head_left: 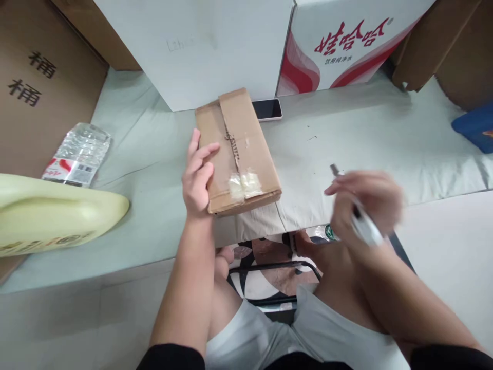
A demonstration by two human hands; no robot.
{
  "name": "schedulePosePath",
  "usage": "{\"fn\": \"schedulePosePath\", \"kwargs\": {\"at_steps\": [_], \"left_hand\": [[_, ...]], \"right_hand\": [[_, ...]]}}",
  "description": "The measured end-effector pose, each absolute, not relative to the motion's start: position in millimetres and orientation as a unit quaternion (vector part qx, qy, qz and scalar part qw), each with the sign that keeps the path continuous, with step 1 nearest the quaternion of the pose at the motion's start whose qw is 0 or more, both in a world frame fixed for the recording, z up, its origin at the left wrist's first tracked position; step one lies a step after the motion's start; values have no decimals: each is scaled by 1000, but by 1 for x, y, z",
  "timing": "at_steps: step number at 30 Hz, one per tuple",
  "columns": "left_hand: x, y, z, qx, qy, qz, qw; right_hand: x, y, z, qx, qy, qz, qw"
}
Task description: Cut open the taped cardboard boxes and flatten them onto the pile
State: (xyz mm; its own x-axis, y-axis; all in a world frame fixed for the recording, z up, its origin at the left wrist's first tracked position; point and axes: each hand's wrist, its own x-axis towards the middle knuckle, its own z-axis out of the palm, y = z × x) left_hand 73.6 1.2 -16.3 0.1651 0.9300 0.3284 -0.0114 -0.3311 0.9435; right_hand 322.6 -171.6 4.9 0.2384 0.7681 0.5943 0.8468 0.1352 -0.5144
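Observation:
My left hand [199, 177] holds the left side of a small brown cardboard box [254, 149], its fingers reaching over the edge onto the top. A ragged, torn seam runs along the lid, and a patch of pale tape covers its near end. To the right of the box, apart from it, my right hand [365, 205] is closed around a slim white-handled tool [367, 228]. A narrow grey tip sticks out past the fingers; motion blur hides what kind of tool it is.
Behind the box lies a phone [267, 109] on the pale cloth-covered surface [346, 133]. Large white cartons [231, 51] stand at the back. On the left are a clear water bottle [82, 149] and a yellow jug [57, 216]. Something blue [475, 128] sits far right.

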Motion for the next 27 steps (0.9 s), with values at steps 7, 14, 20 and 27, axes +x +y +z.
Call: {"fn": "schedulePosePath", "kwargs": {"at_steps": [7,14,20,27], "left_hand": [[49,20,-24,493,450,553,499],[52,14,-35,551,404,511,522],[52,5,-27,586,353,455,570],[52,0,-23,688,243,370,575]], "right_hand": [[339,-134,-29,-806,-567,88,142],[322,-128,-40,-695,-654,145,261],[315,-125,-33,-617,-638,267,375],[311,-125,-39,-537,-597,313,507]]}}
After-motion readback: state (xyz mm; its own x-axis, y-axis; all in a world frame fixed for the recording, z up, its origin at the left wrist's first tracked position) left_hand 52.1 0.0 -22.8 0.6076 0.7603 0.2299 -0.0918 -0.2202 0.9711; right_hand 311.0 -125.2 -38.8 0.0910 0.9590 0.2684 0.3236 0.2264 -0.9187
